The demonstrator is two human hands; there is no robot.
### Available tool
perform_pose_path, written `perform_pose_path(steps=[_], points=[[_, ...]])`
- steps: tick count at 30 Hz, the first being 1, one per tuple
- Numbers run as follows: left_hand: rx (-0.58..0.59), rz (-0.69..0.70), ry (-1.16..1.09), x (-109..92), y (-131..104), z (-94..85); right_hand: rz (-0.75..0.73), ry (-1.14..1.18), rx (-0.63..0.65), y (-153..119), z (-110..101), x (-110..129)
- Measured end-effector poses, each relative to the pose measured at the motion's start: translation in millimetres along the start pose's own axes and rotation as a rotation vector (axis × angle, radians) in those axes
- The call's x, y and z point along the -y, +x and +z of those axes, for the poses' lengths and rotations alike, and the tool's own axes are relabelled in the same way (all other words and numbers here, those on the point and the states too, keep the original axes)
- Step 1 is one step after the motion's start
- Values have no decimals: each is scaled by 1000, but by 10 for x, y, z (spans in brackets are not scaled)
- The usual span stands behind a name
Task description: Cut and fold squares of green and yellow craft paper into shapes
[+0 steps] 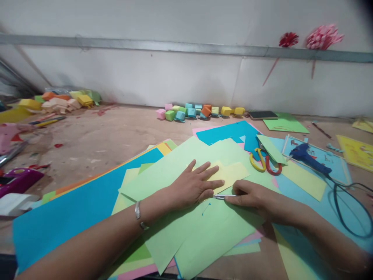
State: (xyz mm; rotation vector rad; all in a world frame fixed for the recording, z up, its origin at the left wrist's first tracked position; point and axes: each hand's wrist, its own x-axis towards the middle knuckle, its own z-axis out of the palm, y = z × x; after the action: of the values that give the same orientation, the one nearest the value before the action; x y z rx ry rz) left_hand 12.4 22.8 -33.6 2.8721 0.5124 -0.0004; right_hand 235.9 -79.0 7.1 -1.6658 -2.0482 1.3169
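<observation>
My left hand [194, 184] lies flat with its fingers spread on a pale yellow piece of paper [234, 174], pressing it onto light green sheets [215, 237]. Close by on the right, my right hand [247, 196] is closed round a slim silvery pointed tool [220, 197]. The tool's tip touches or nearly touches the lower edge of the yellow paper, by my left fingertips; its exact kind is hard to make out. A tiny blue paper scrap [206, 209] rests just below. Scissors [265, 162] with yellow and red handles lie beyond my right hand, their blades partly hidden by paper.
A blue glue gun [310, 157] with a trailing black cord lies at right. Large blue sheets [78, 206] spread to the left. Small folded paper cubes [191, 112] line the wall. A purple tool [21, 180] and a white block [17, 204] sit at far left.
</observation>
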Motion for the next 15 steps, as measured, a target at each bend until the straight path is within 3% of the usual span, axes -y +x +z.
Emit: perform_pose_path(steps=[5,15], points=[[9,4,-6,4,1,0,133,151,-14,22,63,83],[-13,15,6,20,-8,22,202,186,-17,51,140,158]])
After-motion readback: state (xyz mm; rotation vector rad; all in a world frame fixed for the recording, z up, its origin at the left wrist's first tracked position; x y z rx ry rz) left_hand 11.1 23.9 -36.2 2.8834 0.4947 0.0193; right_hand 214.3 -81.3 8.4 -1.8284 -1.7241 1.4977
